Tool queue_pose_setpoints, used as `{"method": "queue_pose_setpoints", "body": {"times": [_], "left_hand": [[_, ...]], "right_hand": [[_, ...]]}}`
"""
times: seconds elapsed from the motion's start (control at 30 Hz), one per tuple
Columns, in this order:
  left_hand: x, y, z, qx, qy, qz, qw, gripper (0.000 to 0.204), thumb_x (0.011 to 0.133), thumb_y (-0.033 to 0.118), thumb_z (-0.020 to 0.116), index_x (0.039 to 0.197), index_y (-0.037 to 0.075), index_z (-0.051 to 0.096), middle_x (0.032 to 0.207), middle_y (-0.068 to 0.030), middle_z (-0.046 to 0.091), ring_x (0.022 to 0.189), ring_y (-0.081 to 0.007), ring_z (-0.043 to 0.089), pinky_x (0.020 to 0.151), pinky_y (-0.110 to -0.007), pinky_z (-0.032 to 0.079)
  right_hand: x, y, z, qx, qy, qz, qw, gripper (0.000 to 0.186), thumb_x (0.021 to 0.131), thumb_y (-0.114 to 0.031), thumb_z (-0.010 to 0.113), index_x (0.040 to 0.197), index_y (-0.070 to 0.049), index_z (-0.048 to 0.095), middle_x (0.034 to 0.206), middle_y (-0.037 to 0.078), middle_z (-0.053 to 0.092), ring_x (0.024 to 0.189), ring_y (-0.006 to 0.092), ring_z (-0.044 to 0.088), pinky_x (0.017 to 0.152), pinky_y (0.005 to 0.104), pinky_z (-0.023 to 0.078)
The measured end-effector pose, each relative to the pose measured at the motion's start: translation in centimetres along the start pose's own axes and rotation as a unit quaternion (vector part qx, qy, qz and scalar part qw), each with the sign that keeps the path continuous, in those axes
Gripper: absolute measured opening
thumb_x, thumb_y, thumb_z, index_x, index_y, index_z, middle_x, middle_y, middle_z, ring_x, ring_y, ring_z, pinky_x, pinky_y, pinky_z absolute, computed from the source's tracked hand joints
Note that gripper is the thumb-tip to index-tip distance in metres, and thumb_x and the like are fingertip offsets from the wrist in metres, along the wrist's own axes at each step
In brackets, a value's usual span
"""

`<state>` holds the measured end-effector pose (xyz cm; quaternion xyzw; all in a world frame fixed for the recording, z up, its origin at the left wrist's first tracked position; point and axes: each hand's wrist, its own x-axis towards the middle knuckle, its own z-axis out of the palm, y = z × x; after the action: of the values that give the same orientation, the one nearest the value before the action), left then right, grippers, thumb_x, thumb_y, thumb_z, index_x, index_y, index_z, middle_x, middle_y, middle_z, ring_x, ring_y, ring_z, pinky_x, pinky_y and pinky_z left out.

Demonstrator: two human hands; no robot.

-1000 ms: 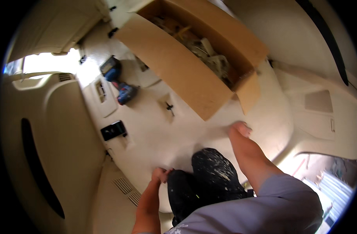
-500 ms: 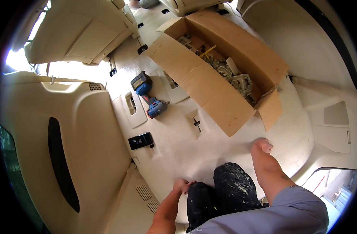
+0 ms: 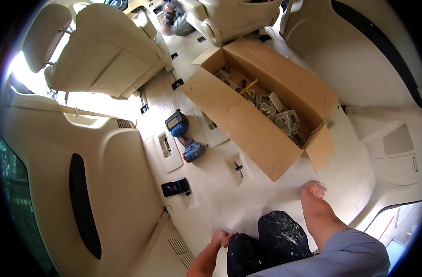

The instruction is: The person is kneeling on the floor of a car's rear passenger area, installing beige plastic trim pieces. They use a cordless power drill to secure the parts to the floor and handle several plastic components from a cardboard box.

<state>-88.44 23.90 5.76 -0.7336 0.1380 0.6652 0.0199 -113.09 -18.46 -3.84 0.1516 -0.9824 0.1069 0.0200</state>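
Kneeling on the pale vehicle floor, I lean on both hands beside my dark, paint-spotted trousers. My left hand (image 3: 224,238) rests on the floor against the left knee, its fingers partly apart and nothing seen in them. Farther right, my right hand (image 3: 315,189) presses on the floor with fingers curled in, closed and holding nothing visible. Just beyond it stands an open cardboard box (image 3: 248,120), its long flap folded out toward me. Inside lie several grey-beige plastic parts (image 3: 286,121) and a yellow-handled tool (image 3: 249,87).
A blue cordless impact wrench (image 3: 192,150) and a black phone (image 3: 175,187) lie on the floor at left. Beige seats (image 3: 112,51) stand ahead. Another person's leg (image 3: 181,25) shows at the far end. Trim panels (image 3: 121,166) flank both sides.
The view has tilted up, so the box, wrench, phone and my hands sit lower in the picture and more of the seats shows. Both hands stay planted on the floor.
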Motion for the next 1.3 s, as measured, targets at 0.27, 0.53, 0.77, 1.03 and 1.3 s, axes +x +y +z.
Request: {"method": "queue_pose_setpoints", "body": {"times": [0.27, 0.53, 0.77, 1.03, 1.3], "left_hand": [[-0.4, 0.8, -0.3, 0.001, -0.009, 0.004, 1.0, 0.07, 0.09, 0.071, 0.058, 0.08, 0.005, 0.078, 0.064, -0.0102, 0.07, 0.059, -0.0209, 0.071, 0.059, -0.034, 0.057], [-0.2, -0.4, 0.0, -0.016, -0.019, 0.005, 1.0, 0.072, 0.09, 0.071, 0.057, 0.078, 0.003, 0.077, 0.067, -0.0097, 0.071, 0.06, -0.021, 0.07, 0.059, -0.034, 0.057], [0.6, 1.0, -1.0, 0.0, -0.006, 0.031, 1.0, 0.072, 0.09, 0.071, 0.057, 0.075, 0.004, 0.076, 0.065, -0.0091, 0.07, 0.059, -0.0209, 0.07, 0.06, -0.034, 0.057], [0.2, 0.2, -0.4, 0.014, 0.007, 0.012, 1.0, 0.069, 0.091, 0.069, 0.058, 0.071, 0.006, 0.076, 0.062, -0.008, 0.07, 0.057, -0.0196, 0.07, 0.06, -0.033, 0.056], [-1.0, 1.7, -0.9, 0.051, 0.019, 0.012, 0.998, 0.069, 0.091, 0.07, 0.056, 0.068, 0.008, 0.076, 0.061, -0.0073, 0.07, 0.057, -0.0192, 0.07, 0.064, -0.033, 0.056]], "right_hand": [[1.9, 0.8, 1.7, -0.034, 0.061, -0.075, 0.995, 0.029, 0.09, -0.031, 0.052, 0.098, -0.004, 0.06, 0.105, 0.019, 0.066, 0.099, 0.0385, 0.064, 0.086, 0.0535, 0.05], [1.5, 1.7, 3.2, -0.052, 0.002, -0.098, 0.994, 0.03, 0.094, -0.028, 0.046, 0.108, -0.003, 0.057, 0.109, 0.017, 0.065, 0.1, 0.0386, 0.064, 0.084, 0.0505, 0.051], [6.3, 2.7, 8.6, -0.035, 0.12, -0.084, 0.989, 0.03, 0.092, -0.028, 0.051, 0.105, -0.002, 0.059, 0.106, 0.018, 0.066, 0.1, 0.038, 0.065, 0.084, 0.0516, 0.052], [1.1, 0.6, 1.4, -0.067, 0.04, -0.105, 0.991, 0.031, 0.091, -0.027, 0.048, 0.102, -0.002, 0.061, 0.104, 0.02, 0.067, 0.096, 0.0403, 0.065, 0.085, 0.0549, 0.051], [1.2, 0.3, 1.0, -0.047, 0.059, -0.056, 0.996, 0.032, 0.09, -0.031, 0.049, 0.102, -0.004, 0.062, 0.107, 0.019, 0.067, 0.105, 0.0387, 0.062, 0.091, 0.0521, 0.048]]}}
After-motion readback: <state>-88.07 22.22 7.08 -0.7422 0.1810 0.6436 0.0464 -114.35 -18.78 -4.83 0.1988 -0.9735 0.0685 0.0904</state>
